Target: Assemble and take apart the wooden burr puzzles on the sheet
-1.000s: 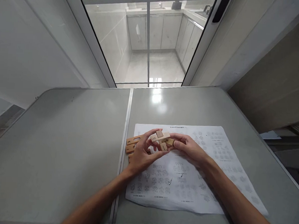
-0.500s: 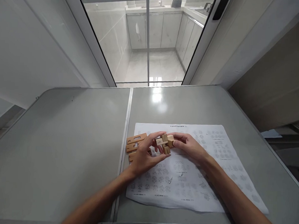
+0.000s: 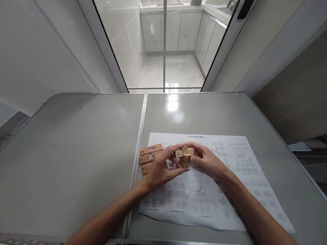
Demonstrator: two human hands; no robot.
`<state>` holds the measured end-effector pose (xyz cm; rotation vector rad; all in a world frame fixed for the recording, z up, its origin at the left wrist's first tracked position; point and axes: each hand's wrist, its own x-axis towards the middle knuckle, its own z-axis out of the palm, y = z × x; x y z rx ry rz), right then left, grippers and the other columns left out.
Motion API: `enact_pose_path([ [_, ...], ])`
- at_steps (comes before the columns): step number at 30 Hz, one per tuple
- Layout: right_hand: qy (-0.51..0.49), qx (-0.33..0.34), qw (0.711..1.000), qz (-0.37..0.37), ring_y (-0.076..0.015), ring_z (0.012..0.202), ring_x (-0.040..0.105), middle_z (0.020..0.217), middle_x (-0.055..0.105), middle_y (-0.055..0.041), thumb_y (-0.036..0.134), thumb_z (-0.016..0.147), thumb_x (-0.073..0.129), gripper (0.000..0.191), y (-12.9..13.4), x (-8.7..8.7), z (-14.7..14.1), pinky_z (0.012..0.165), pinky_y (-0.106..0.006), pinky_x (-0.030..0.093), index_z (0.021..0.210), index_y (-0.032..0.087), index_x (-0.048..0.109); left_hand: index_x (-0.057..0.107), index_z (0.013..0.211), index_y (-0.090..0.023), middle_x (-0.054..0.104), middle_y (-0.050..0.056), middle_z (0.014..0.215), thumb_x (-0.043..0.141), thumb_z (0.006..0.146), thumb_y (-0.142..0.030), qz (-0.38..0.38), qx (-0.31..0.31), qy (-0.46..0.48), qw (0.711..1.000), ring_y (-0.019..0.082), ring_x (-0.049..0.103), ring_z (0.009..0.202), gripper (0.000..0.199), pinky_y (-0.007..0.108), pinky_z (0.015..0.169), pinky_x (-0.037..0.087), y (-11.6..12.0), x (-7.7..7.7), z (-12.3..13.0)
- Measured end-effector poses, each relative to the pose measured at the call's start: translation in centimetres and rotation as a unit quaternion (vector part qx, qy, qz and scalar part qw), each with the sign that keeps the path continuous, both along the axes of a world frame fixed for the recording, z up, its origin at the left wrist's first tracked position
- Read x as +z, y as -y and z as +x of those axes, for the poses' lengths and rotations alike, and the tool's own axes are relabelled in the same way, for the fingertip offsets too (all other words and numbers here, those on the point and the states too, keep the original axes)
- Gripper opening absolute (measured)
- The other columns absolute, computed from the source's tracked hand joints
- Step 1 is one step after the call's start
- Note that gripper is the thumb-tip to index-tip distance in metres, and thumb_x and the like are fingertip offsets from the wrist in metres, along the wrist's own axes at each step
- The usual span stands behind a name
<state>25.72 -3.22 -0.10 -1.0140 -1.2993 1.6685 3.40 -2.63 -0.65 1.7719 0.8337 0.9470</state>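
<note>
Between my two hands is a wooden burr puzzle (image 3: 185,156), made of light interlocking bars, one end marked with a number. My left hand (image 3: 162,166) grips it from the left, with the thumb under it and the fingers over the top. My right hand (image 3: 205,159) pinches its right side between thumb and fingers. Both hands hover over a printed sheet (image 3: 211,209). Beside my left hand lie several flat, slotted wooden pieces (image 3: 151,149) with numbers, partly hidden by that hand.
The sheet shows rows of small diagrams and lies on a grey folding table (image 3: 96,148) with a metal seam (image 3: 140,132). Beyond the table's far edge stands a glass door (image 3: 165,46) with a kitchen behind it. A wall (image 3: 33,42) rises at the left.
The burr puzzle has turned slightly in my hands, and its bars now sit closer together. Both hands keep their hold. The view has shifted a little.
</note>
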Motion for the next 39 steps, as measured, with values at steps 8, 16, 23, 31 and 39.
enact_pose_path([
  [8, 0.054, -0.052, 0.996, 0.048, -0.0237, 0.085, 0.076, 0.099, 0.078, -0.0073, 0.069, 0.105, 0.057, 0.05, 0.3, 0.1, -0.5, 0.081, -0.038, 0.06, 0.125, 0.024, 0.064, 0.061, 0.15, -0.028, 0.072, 0.003, 0.099, 0.094, 0.081, -0.032, -0.099, 0.02, 0.042, 0.994, 0.013, 0.067, 0.077, 0.076, 0.021, 0.057, 0.051, -0.2, 0.6, 0.0],
  [16, 0.238, -0.105, 0.928, 0.265, -0.0191, 0.073, 0.056, 0.084, 0.062, -0.0036, 0.057, 0.11, 0.051, 0.041, 0.4, 0.5, -0.7, 0.069, -0.033, 0.045, 0.093, 0.022, 0.065, 0.062, 0.15, -0.026, 0.072, 0.005, 0.1, 0.097, 0.078, -0.039, -0.156, -0.01, 0.063, 0.986, 0.014, 0.065, 0.079, 0.081, 0.022, 0.06, 0.052, -0.4, 0.8, -0.3],
  [23, 0.146, -0.054, 0.977, 0.145, -0.0156, 0.059, 0.044, 0.064, 0.049, 0.0014, 0.065, 0.109, 0.046, 0.058, 0.6, 0.3, -1.0, 0.06, -0.032, 0.036, 0.068, 0.023, 0.047, 0.068, 0.14, -0.029, 0.071, 0.011, 0.131, 0.098, 0.076, -0.037, -0.089, 0.006, 0.052, 0.995, 0.016, 0.069, 0.087, 0.071, 0.027, 0.069, 0.06, -0.2, 0.4, -0.4],
  [31, 0.009, -0.002, 1.0, -0.011, -0.0124, 0.05, 0.036, 0.054, 0.046, 0.0032, 0.067, 0.105, 0.056, 0.061, 0.7, 0.0, -1.2, 0.052, -0.029, 0.029, 0.063, 0.023, 0.047, 0.064, 0.148, -0.032, 0.072, 0.008, 0.123, 0.094, 0.082, -0.043, -0.015, 0.014, 0.012, 1.0, 0.015, 0.066, 0.084, 0.073, 0.025, 0.066, 0.06, 0.1, 0.0, -0.4],
  [39, -0.134, -0.085, 0.984, -0.078, -0.0097, 0.045, 0.042, 0.064, 0.061, 0.0009, 0.058, 0.105, 0.061, 0.05, -0.2, 0.1, -0.6, 0.05, -0.028, 0.04, 0.072, 0.02, 0.065, 0.05, 0.151, -0.029, 0.069, 0.01, 0.133, 0.08, 0.094, -0.029, 0.047, 0.113, 0.028, 0.992, 0.012, 0.066, 0.081, 0.065, 0.029, 0.075, 0.059, 0.1, 0.4, -0.2],
])
